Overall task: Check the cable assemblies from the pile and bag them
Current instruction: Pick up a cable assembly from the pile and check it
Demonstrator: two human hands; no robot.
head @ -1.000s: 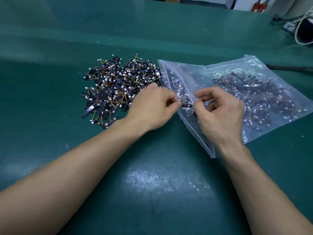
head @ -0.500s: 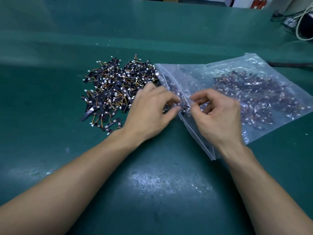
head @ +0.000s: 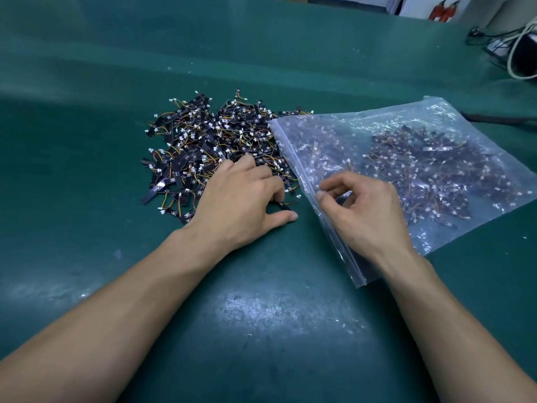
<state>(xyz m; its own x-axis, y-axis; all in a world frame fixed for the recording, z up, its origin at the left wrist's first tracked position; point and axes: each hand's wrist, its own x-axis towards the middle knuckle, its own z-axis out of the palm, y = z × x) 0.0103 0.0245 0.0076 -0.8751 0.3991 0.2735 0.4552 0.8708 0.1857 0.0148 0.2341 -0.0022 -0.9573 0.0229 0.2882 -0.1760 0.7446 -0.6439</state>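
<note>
Nearer the pile (head: 209, 146), the left hand (head: 241, 205) curls onto its lower-right edge, grasp unclear; the right hand (head: 369, 216) pinches the bag (head: 286, 146).

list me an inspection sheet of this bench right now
surface: green mat, scuffed near front
job's things: loose pile of cable assemblies; zip bag lying flat, part filled
clutter: small pale scrap
grips: left grip rests on pile's near edge, hold unclear; right grip pinches bag film by its mouth
cables: white cord, dark cable, far right
surroundings: red items at the back
</note>
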